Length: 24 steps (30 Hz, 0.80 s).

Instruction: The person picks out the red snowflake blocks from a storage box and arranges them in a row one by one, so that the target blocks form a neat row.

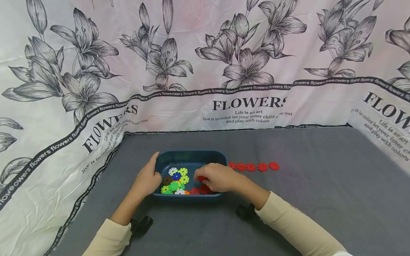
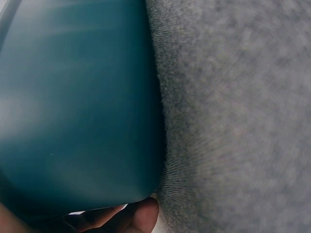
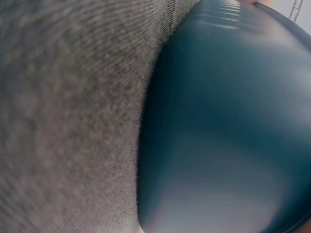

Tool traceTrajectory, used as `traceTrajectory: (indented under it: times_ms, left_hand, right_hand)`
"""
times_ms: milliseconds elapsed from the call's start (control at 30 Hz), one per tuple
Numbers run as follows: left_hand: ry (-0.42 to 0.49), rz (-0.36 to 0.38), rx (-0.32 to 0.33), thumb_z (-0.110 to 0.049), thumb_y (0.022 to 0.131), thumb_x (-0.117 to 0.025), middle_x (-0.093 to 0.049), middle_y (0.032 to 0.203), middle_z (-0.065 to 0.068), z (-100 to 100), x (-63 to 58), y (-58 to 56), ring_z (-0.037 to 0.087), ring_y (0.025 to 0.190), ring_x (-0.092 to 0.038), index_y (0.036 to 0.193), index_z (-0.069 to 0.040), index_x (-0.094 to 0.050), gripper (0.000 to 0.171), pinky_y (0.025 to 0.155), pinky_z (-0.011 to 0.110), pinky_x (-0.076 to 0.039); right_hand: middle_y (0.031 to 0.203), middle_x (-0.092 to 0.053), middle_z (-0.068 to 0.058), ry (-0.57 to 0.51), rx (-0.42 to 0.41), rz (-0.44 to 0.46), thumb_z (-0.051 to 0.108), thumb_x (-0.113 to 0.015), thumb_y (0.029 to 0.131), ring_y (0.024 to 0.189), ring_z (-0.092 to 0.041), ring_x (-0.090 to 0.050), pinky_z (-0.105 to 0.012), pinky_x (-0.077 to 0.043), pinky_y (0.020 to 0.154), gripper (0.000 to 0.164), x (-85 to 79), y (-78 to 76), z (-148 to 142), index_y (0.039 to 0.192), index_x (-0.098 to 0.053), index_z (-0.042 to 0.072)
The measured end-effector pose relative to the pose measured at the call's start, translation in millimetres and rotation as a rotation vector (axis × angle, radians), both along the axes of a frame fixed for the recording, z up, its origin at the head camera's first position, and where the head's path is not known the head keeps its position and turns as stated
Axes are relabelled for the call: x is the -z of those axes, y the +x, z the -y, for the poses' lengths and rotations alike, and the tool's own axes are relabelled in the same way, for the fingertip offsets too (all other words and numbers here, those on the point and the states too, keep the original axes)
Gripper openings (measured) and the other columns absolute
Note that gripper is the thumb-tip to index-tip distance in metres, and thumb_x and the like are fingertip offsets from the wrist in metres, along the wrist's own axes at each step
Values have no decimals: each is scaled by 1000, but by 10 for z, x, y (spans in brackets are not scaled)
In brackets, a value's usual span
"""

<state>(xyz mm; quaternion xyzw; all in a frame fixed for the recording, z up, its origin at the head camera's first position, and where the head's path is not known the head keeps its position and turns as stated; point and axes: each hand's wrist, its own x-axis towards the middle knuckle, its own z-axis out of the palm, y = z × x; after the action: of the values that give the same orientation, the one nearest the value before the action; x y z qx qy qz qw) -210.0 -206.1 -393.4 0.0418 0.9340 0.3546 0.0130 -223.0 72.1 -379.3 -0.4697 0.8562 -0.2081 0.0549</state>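
Observation:
A dark blue plastic box [image 1: 192, 199] stands on the grey cloth, with flower-shaped plastic discs [image 1: 174, 185] inside, in yellow, green, white, blue, brown and orange. My left hand [image 1: 148, 179] grips the box's left wall, thumb over the rim; in the left wrist view its fingers [image 2: 145, 214] curl at the box's end. Reaching over the right rim, my right hand [image 1: 217, 177] pinches a red flower-shaped disc [image 1: 201, 178] with curled fingers. More red discs [image 1: 194, 191] lie beneath it in the box. In the right wrist view the box's outer wall [image 3: 218, 126] hides the fingers.
Several red discs [image 1: 262, 167] lie in a row on the cloth to the right of the box. A floral printed sheet [image 1: 205, 110] hangs behind and at the left. Dark straps with devices [image 1: 142, 224] sit at the wrists.

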Motion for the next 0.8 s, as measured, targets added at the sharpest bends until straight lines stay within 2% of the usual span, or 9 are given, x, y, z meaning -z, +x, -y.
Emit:
traceTrajectory:
  times_ms: [67,200,267,400,433,467,600,667,800]
  left_hand:
    - [-4,-7,-1,2,88,-39,-54,135,22,-1,-7,-8,17,49,-29,162,-8,-12,79,51,36,-33]
    - [-9,-14,-2,3,87,-38,-63,101,19,-12,-12,-8,15,48,-26,161,-7,-12,79,50,34,-31]
    - [-2,-12,3,3,87,-37,-64,97,18,-20,-14,7,15,48,-25,161,-6,-13,79,49,34,-30]
    - [11,-9,4,4,87,-37,-66,107,18,-21,-5,28,15,47,-25,161,-5,-13,78,48,34,-30]
    - [13,-13,4,4,87,-38,-66,107,18,-21,-4,28,15,47,-25,161,-5,-13,78,48,34,-30]
    - [10,-14,3,4,87,-38,-66,99,16,-20,-3,23,15,47,-25,161,-6,-13,78,48,34,-30]
    - [8,-17,6,4,87,-38,-57,75,10,-13,6,16,15,47,-25,161,-6,-12,79,48,33,-30]
    - [6,-12,8,4,88,-38,-46,65,8,-12,8,10,14,47,-25,161,-7,-11,79,49,33,-30]
    - [2,-16,10,3,87,-39,-45,64,6,-8,4,-7,15,47,-26,161,-6,-12,79,49,33,-31]
  right_hand:
    - [107,-71,-3,-6,-2,-9,-1,-61,95,81,-10,-59,-25,-50,72,21,-2,-10,1,110,-72,9]
    - [108,-71,-2,-7,3,-14,-2,-60,96,80,-9,-58,-25,-49,70,23,13,-13,1,110,-72,11]
    - [109,-71,-2,-6,1,-9,-2,-59,96,79,-8,-58,-24,-49,68,24,22,-4,-2,110,-73,12]
    - [108,-72,-1,0,-2,-2,-2,-59,96,79,-7,-58,-23,-49,68,24,31,9,-4,110,-73,12]
    - [108,-72,-1,0,-3,-5,-2,-59,96,80,-7,-58,-23,-49,68,24,33,8,-5,110,-73,12]
    - [108,-72,-1,-1,-3,-6,-2,-59,96,80,-7,-58,-23,-49,68,24,32,7,-6,110,-73,12]
    - [108,-72,-1,1,-1,-7,-1,-59,97,80,-7,-58,-23,-49,67,24,30,6,-2,110,-73,12]
    - [108,-72,0,2,-2,-8,-1,-59,97,81,-7,-59,-23,-49,68,24,28,3,1,110,-73,12]
    - [109,-72,-1,7,-3,-11,-2,-59,96,82,-8,-60,-22,-49,69,23,6,-5,7,110,-73,12]
